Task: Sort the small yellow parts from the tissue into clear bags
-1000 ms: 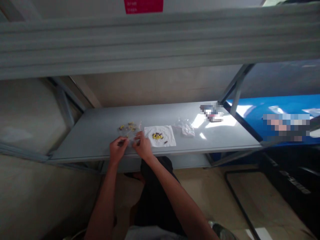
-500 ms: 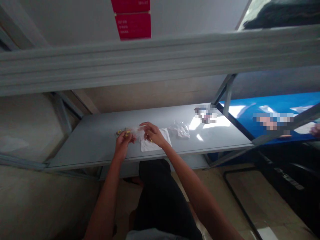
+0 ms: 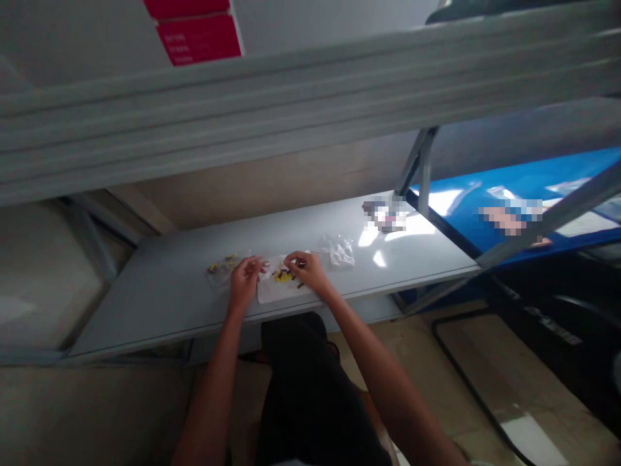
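Although the left hand (image 3: 245, 281) and the right hand (image 3: 305, 268) are curled with the fingers pinched together, I cannot tell if they grip a small piece. The left hand is just beside a clear plastic bag (image 3: 222, 270) with small yellow pieces. The right hand is over a white paper (image 3: 266, 291) carrying yellow and dark pieces (image 3: 284, 276), near the front edge of the grey metal shelf (image 3: 145, 298). A second clear bag (image 3: 341, 252) lies to the right, and blurred items (image 3: 385, 213) lie near the back right corner.
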